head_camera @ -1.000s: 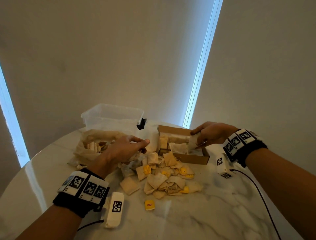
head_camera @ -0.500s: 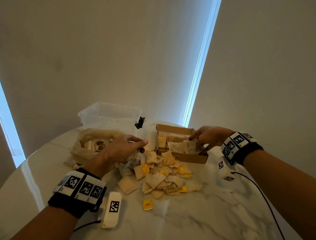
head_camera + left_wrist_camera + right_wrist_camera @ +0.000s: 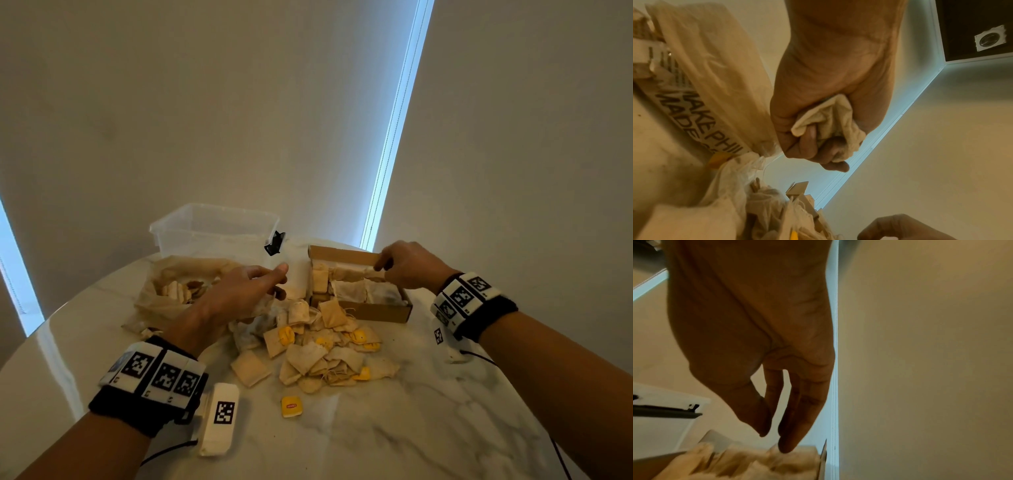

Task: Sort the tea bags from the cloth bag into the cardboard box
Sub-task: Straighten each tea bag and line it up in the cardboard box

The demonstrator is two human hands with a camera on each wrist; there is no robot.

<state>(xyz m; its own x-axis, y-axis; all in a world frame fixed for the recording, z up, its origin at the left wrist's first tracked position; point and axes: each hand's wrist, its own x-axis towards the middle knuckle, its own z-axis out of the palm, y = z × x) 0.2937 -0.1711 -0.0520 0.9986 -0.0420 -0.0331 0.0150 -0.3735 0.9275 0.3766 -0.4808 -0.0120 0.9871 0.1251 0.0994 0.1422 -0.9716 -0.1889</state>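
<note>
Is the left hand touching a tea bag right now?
Touching. The left wrist view shows the left hand with its fingers curled round a crumpled tea bag pressed into the palm.

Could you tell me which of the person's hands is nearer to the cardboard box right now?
Right. The right hand is over the cardboard box, fingers down at the tea bags near its far wall. The left hand is beside the box, above the loose pile, gripping a tea bag.

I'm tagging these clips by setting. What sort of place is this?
Probably a room in a home, though that is a guess: a round marble-look table stands in a corner, closed roller blinds cover tall windows, and a clear plastic bin sits beside a cardboard box.
</note>
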